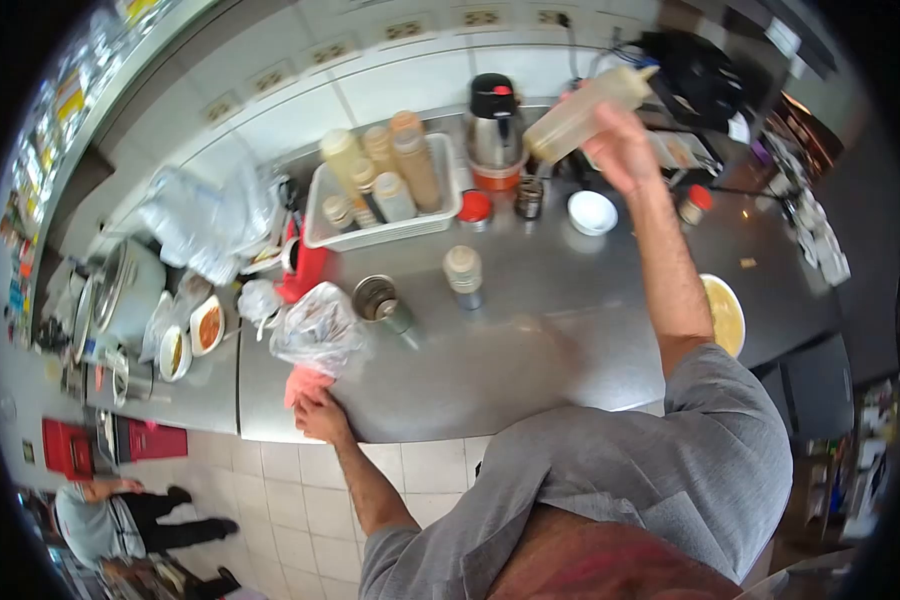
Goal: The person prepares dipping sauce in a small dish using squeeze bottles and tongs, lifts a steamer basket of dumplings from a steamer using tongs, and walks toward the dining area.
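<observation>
Right fingers point(616, 120) wrap my translucent nozzled plastic bottle point(577, 122) | likely squeezable; grip mid-body | left fingers point(307, 406) touch coral cloth point(304, 382), hold unclear

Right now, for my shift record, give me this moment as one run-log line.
right hand: holds squeeze bottle, raised, tilted | left hand: touching pink cloth, near steel counter edge | white basket: several bottles inside
</observation>
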### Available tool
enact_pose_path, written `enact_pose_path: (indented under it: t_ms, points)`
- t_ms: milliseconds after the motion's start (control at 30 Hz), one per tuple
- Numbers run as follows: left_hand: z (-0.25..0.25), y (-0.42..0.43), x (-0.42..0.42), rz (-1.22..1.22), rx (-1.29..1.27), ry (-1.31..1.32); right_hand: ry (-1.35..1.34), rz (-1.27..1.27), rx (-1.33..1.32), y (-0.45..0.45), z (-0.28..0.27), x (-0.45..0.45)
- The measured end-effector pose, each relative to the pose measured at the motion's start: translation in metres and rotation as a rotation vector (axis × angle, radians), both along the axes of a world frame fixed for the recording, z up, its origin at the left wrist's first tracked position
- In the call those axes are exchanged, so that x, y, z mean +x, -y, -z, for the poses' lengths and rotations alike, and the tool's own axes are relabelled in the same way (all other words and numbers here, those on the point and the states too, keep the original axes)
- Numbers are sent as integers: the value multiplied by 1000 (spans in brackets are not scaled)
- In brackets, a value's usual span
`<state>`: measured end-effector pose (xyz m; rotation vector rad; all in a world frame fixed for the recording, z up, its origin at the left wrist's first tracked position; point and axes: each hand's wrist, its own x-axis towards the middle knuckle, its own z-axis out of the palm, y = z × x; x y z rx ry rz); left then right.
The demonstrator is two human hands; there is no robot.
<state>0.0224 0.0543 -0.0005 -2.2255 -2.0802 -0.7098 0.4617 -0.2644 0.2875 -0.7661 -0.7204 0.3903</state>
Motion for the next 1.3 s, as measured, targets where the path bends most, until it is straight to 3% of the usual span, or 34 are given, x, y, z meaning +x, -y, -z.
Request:
enact_pose_path:
  t_ms: [133,233,300,433,500,533,600,633,700,833,967,1033,1100,1167,1233,1300]
  points:
    - [7,-1,-3,44,29,-49,163,309,-393,44,22,-25]
    - [14,-3,-7,112,57,-62,422,445,-895,103,14,-25]
    - [9,3,-7,122,10,-71,497,482,-932,144,21,-14]
    - [6,37,-5,211,0,-61,1048,673,-1624,222,13,-22]
    - [8,65,2,240,7,-49,1196,633,-1934,256,11,-23]
    - [8,82,5,233,3,-15,1177,616,-1949,274,12,-23]
    - [6,117,16,218,17,15,1218,411,-2286,308,14,-20]
    - [5,134,21,222,12,6,1212,399,-2291,322,16,-21]
    - [4,163,34,223,-16,39,1313,128,-2523,344,20,-28]
    - [12,204,58,383,133,127,1493,-66,-2379,361,64,-39]
    - [1,242,81,379,105,158,1656,119,-2159,348,85,-26]
    - [2,250,85,357,92,169,1675,144,-2154,353,85,-2]
    - [8,251,87,357,83,191,1519,117,-2337,365,76,15]
    - [4,258,92,325,88,202,1545,102,-2334,378,62,8]
    - [6,257,91,318,91,176,1554,-135,-2392,381,55,-13]
    - [5,259,92,310,100,177,1553,-69,-2372,372,66,-24]
